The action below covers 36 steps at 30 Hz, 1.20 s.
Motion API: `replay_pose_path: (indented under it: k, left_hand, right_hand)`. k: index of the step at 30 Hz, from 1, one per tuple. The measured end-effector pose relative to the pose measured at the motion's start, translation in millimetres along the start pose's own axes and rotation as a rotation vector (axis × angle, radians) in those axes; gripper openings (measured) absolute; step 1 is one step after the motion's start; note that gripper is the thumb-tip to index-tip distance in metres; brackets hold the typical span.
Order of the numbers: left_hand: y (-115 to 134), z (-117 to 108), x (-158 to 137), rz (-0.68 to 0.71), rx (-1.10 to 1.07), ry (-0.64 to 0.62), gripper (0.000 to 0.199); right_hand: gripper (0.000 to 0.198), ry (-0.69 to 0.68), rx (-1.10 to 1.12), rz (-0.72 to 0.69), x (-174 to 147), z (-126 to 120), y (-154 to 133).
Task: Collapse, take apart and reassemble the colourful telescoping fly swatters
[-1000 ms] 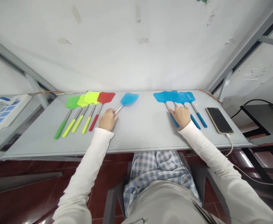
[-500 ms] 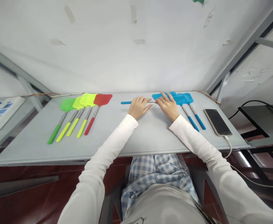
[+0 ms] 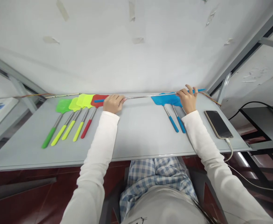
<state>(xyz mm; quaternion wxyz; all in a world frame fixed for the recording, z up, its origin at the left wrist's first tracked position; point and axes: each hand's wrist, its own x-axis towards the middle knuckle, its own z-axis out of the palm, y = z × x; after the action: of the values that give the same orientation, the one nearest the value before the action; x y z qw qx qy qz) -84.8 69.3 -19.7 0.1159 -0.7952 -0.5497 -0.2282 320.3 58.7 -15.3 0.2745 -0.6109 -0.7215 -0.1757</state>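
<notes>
A blue fly swatter [image 3: 148, 96] with a long metal rod is stretched out sideways between my hands. My left hand [image 3: 113, 103] is closed around its blue handle end, over the red swatter [image 3: 98, 100]. Near its blue head, my right hand [image 3: 188, 98] pinches the rod, some fingers raised. Below the rod lie other blue fly swatters [image 3: 161, 99], handles toward me, one partly hidden by my right hand. At the left, a green fly swatter [image 3: 63, 106] and several yellow fly swatters [image 3: 87, 100] lie in a row with the red one.
The grey table [image 3: 136, 133] backs onto a white wall with tape scraps. At its right lies a phone [image 3: 218, 124] with a white cable [image 3: 229, 148]. Metal frame posts flank both sides. A white power strip [image 3: 1, 113] sits beyond the left end.
My hands have moved apart, left hand leftward and right hand rightward. The rod of the blue swatter between them has become much longer. The blue swatters on the table have shifted left in view.
</notes>
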Motion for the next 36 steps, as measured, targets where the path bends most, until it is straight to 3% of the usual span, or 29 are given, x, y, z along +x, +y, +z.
replay_pose_path:
  k: [4, 8, 13, 18, 22, 28, 36]
  left_hand:
    - [-1.6, 11.3, -1.1, -0.068, -0.03, 0.12, 0.03]
    - [-10.4, 23.5, 1.8, -0.231, -0.045, 0.255, 0.036]
    - [-18.7, 28.3, 1.9, -0.327, -0.045, 0.297, 0.039]
    - [-20.7, 30.5, 1.7, -0.371, -0.049, 0.319, 0.04]
    - [-19.6, 35.5, 2.6, -0.343, -0.088, 0.385, 0.041]
    - [-4.3, 38.5, 5.0, -0.201, -0.135, 0.389, 0.044]
    - [-11.1, 40.3, 4.2, -0.164, -0.126, 0.396, 0.043]
  right_hand:
    - [0.028, 0.017, -0.012, -0.019, -5.2, 5.9, -11.5]
    - [0.031, 0.06, -0.057, 0.01, -9.3, 11.0, -11.8]
    - [0.024, -0.045, -0.082, -0.099, -10.3, 20.0, -9.1]
    - [0.02, -0.035, -0.103, -0.135, -10.5, 21.1, -8.6]
    - [0.021, 0.011, -0.08, -0.132, -11.0, 19.6, -14.0]
    - [0.025, -0.072, -0.033, -0.344, -12.6, 22.4, -38.2]
    - [0.025, -0.099, -0.101, -0.335, -14.0, 17.8, -40.1]
